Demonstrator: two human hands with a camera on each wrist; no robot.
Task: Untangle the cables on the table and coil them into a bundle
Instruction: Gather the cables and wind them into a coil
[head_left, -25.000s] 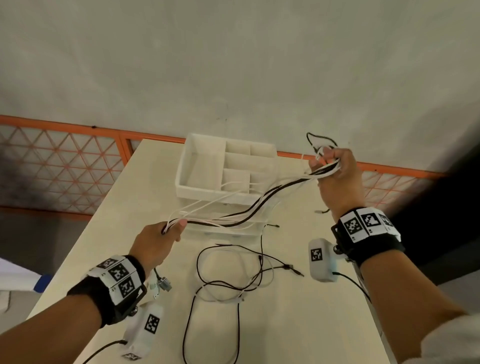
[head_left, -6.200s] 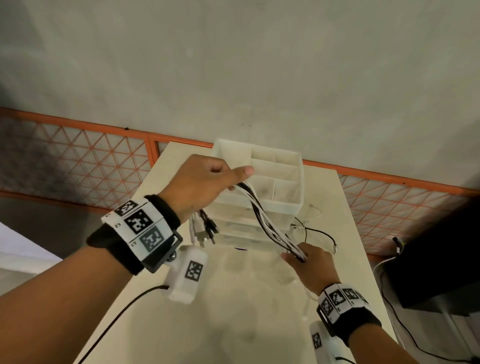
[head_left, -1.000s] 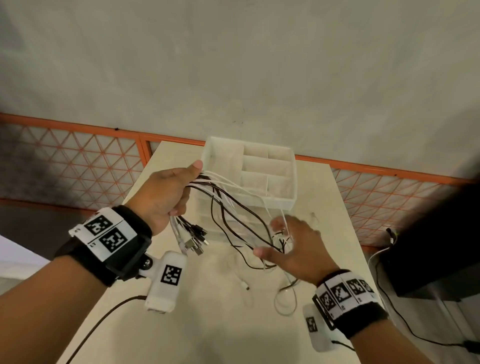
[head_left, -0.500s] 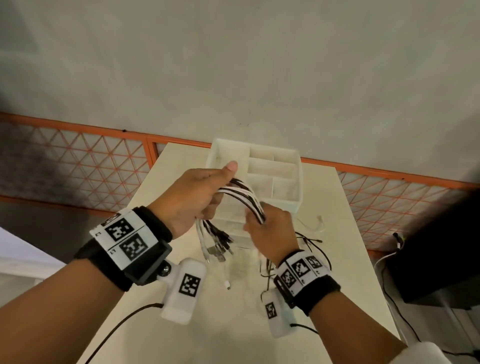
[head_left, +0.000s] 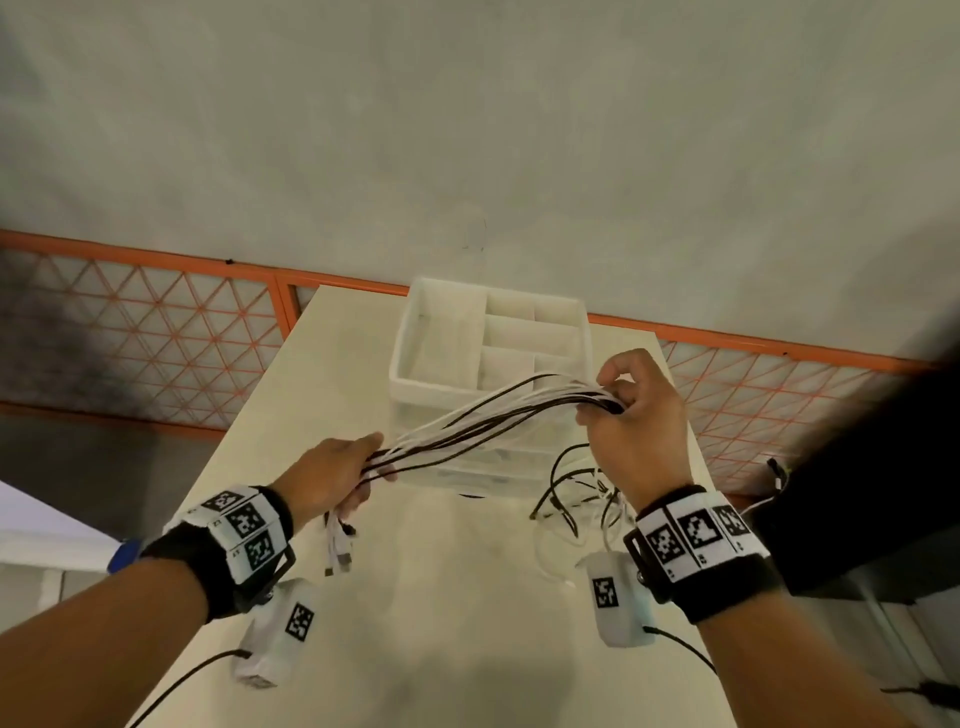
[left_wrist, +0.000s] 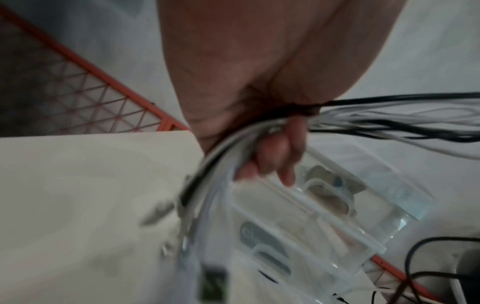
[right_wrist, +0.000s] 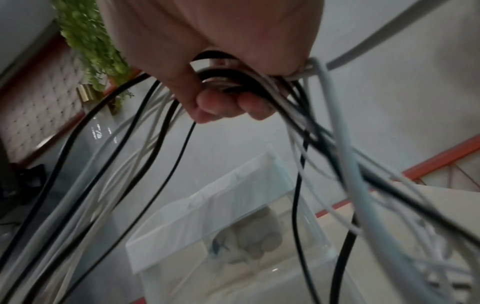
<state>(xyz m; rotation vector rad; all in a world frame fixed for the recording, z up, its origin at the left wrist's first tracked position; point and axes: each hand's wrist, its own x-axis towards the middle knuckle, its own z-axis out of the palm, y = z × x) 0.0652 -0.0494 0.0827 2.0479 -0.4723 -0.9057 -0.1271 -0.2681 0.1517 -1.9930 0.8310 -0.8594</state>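
Observation:
A bundle of black and white cables stretches in the air between my two hands, above the table. My left hand grips one end of it, and the plug ends dangle below that fist. In the left wrist view the fingers curl round the cables. My right hand, higher and to the right, grips the bundle too; in the right wrist view its fingers close round the cables. Loose cable loops hang from it onto the table.
A white compartment organiser sits atop a clear drawer box at the back of the cream table. An orange lattice fence runs behind the table. A dark object stands off the right edge.
My hands have drawn apart: the right slid up and right along the bundle while the left dropped lower, and the cables now run in a stretched span between them.

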